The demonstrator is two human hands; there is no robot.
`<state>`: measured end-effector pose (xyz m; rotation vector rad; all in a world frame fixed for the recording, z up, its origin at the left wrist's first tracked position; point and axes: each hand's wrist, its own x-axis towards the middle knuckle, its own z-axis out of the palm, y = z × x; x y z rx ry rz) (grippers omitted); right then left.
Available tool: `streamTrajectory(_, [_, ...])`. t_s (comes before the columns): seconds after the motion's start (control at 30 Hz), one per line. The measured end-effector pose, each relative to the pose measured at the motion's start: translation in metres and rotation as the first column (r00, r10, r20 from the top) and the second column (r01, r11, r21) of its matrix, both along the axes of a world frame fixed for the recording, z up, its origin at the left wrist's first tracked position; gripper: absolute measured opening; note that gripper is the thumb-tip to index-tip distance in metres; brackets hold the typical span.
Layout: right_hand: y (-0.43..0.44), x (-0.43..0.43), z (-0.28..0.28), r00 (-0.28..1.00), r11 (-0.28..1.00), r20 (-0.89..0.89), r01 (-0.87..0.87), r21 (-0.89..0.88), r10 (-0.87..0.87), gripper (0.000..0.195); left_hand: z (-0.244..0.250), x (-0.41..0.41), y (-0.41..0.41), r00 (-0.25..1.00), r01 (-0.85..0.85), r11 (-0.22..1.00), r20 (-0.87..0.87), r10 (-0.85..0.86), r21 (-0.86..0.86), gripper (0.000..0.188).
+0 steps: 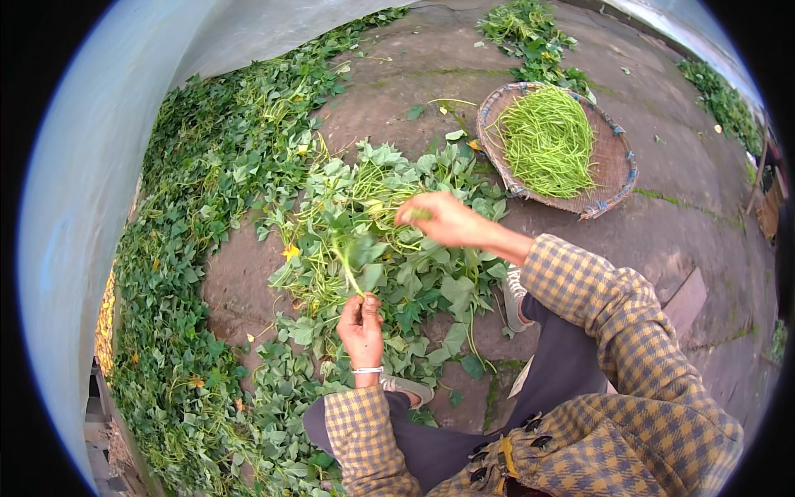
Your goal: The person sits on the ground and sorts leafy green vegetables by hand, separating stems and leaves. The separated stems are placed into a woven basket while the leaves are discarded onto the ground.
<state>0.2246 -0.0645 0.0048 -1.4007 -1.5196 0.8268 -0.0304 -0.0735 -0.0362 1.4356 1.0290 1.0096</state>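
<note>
My left hand [361, 329], with a pale bracelet at the wrist, pinches the lower end of a leafy green vine [346, 270]. The vine's top leaves blur with motion. Above and to the right, my right hand [442, 218] is closed around a short green piece [418, 214], partly hidden by the fingers and blurred. Beneath both hands a heap of cut leafy vines [428, 279] spreads over the ground. A shallow woven bamboo basket [612, 168], its rim bound in blue, stands beyond my right hand. Inside it lies a pile of thin green leafless stalks [546, 140].
More leafy vines [180, 261] form a wide band along the left, beside a translucent plastic sheet [81, 205]. Another vine bunch [531, 37] lies behind the basket. My shoes [515, 298] flank the heap on the paved ground [677, 205], which has mossy joints.
</note>
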Motion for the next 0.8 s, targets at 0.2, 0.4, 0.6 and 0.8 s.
streamTrajectory(0.2, [0.000, -0.027, -0.013, 0.925, 0.952, 0.357, -0.214, 0.217, 0.127, 0.034, -0.014, 0.018, -0.008, 0.991, 0.124, 0.988, -0.033, -0.127, -0.095, 0.015])
streamTrajectory(0.4, [-0.001, -0.026, -0.031, 0.847, 0.914, 0.497, -0.336, 0.226, 0.189, 0.033, -0.006, 0.023, -0.012, 0.976, 0.215, 0.960, 0.008, -0.217, -0.177, 0.026])
streamTrajectory(0.6, [-0.006, -0.044, -0.033, 0.702, 0.809, 0.665, -0.531, 0.252, 0.254, 0.014, -0.005, 0.008, 0.004, 0.962, 0.265, 0.830, 0.196, -0.191, -0.490, 0.029])
streamTrajectory(0.8, [-0.008, -0.052, -0.031, 0.689, 0.847, 0.653, -0.514, 0.134, 0.315, 0.016, -0.014, 0.001, 0.006, 0.939, 0.310, 0.739, 0.314, -0.139, -0.598, 0.007])
